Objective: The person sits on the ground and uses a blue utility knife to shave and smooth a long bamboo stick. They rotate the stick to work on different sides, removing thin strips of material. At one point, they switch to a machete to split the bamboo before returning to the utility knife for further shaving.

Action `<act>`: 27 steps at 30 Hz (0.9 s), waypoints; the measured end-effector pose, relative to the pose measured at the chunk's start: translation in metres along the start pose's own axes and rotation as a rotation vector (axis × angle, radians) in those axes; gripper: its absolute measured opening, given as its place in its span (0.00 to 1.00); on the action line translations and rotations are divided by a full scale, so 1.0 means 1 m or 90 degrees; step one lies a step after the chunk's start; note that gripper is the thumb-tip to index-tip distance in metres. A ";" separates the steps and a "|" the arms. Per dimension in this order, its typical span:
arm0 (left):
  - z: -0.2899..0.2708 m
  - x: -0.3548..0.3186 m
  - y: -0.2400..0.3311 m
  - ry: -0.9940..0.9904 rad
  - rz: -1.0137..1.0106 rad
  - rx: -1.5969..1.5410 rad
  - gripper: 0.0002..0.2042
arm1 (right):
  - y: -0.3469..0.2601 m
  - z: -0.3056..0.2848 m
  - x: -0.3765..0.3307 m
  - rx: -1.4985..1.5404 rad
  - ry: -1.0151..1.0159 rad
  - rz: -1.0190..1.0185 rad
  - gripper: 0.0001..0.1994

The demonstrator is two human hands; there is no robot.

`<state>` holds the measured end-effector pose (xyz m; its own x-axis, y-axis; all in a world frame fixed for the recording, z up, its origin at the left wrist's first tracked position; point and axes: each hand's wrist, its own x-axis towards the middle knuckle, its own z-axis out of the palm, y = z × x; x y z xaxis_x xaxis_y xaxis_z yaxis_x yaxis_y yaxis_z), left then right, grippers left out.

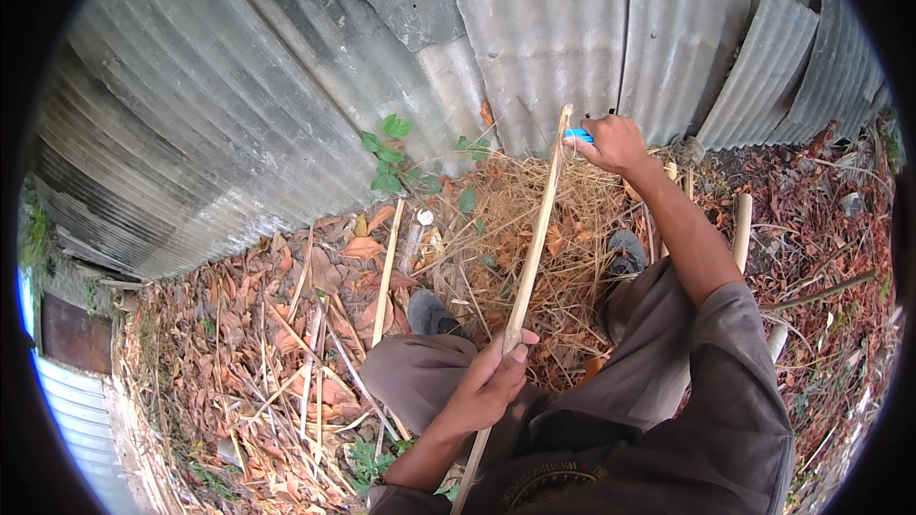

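A long pale wooden stick (540,238) slants from my lap up toward the metal fence. My left hand (489,383) is wrapped round its lower part. Close to the stick's far end, my right hand (615,143) grips a small tool with a bright blue handle (578,135). The blue end touches or nearly touches the stick's side; the working part of the tool is too small to make out. Thin shavings or fibres hang at that spot. Dry straw (506,191) and curled shavings lie beneath the stick.
A corrugated metal fence (544,38) rises just ahead. Dry leaves (248,315) and loose sticks (389,272) cover the ground at left. Thicker pale poles (742,229) lie at right beside my leg. A green plant (389,157) grows at the fence's foot.
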<state>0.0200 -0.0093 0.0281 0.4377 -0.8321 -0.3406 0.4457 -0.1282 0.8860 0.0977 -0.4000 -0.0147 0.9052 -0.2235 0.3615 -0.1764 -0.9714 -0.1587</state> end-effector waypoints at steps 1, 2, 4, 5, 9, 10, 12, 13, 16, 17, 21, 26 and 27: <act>0.003 -0.002 -0.002 0.003 0.002 0.000 0.13 | 0.001 -0.002 -0.002 0.003 -0.006 -0.006 0.36; 0.006 -0.005 -0.004 0.005 0.005 0.000 0.13 | 0.003 -0.003 -0.003 0.006 -0.013 -0.012 0.37; 0.008 -0.015 -0.004 -0.007 -0.018 0.027 0.13 | 0.018 -0.002 0.003 0.016 -0.018 0.205 0.39; 0.010 -0.023 -0.005 -0.007 -0.033 0.040 0.13 | 0.027 0.005 0.008 0.025 -0.026 0.311 0.41; 0.021 -0.063 -0.015 0.027 -0.014 0.044 0.12 | 0.126 0.026 -0.041 -0.020 -0.015 0.478 0.44; 0.007 -0.052 -0.015 0.073 -0.022 -0.022 0.13 | 0.131 0.013 -0.037 0.019 -0.006 0.493 0.44; 0.002 -0.040 -0.014 0.104 -0.047 -0.086 0.14 | 0.117 0.008 -0.032 0.112 -0.003 0.546 0.44; 0.004 -0.033 -0.005 0.099 -0.024 -0.083 0.14 | 0.100 -0.001 -0.016 0.128 0.011 0.510 0.44; 0.012 -0.027 0.002 0.085 0.004 -0.101 0.14 | 0.050 -0.026 -0.007 0.160 -0.006 0.425 0.44; 0.010 -0.027 0.002 0.079 0.007 -0.111 0.13 | 0.038 -0.036 -0.005 0.168 -0.028 0.407 0.44; 0.011 -0.022 0.009 0.103 0.029 -0.091 0.13 | 0.027 -0.056 -0.016 0.094 -0.182 0.319 0.42; -0.017 0.007 0.036 0.102 0.072 -0.007 0.13 | -0.060 -0.088 -0.033 0.214 -0.140 0.062 0.36; -0.021 0.018 0.048 0.109 0.077 0.022 0.13 | -0.078 -0.090 -0.033 0.226 -0.119 0.024 0.35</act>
<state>0.0661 -0.0191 0.0574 0.6132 -0.7395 -0.2775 0.3568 -0.0541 0.9326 0.0463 -0.3244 0.0687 0.9612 -0.2086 0.1807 -0.0963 -0.8671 -0.4887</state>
